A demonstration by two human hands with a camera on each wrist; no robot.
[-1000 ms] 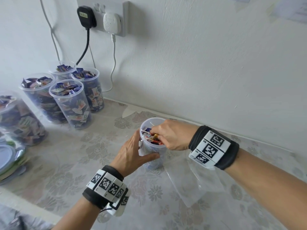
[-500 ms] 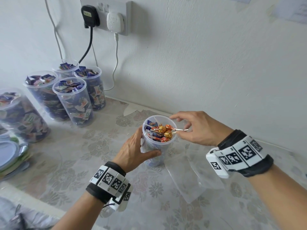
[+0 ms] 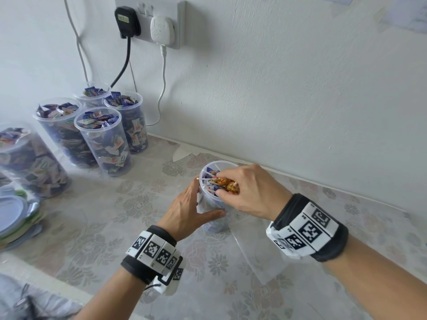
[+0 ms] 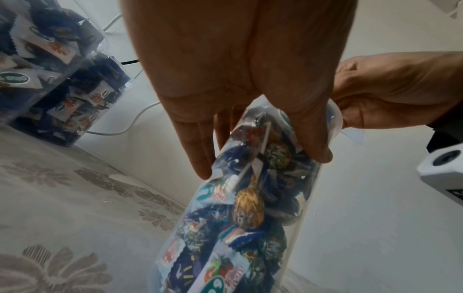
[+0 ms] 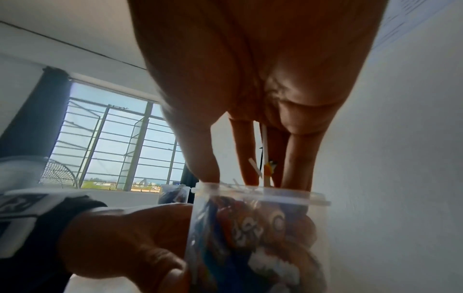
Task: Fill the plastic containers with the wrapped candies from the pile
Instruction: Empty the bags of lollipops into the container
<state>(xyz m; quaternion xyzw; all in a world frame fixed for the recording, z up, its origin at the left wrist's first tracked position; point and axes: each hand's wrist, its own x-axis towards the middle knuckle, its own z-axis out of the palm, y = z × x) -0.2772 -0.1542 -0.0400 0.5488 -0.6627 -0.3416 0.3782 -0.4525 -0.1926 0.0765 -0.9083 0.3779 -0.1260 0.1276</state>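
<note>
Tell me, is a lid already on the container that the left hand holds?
No, the container in the left hand is open at the top, and the right hand reaches its fingers into the lollipops there.

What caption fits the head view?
Left hand steadies a clear container while right hand presses lollipops in.

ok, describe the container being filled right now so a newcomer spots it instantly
Start at the wall socket; filled tubs cluster below-left of it. The container stands alone to their right, gripped by the left hand. Only it holds orange lollipops with sticks.
</note>
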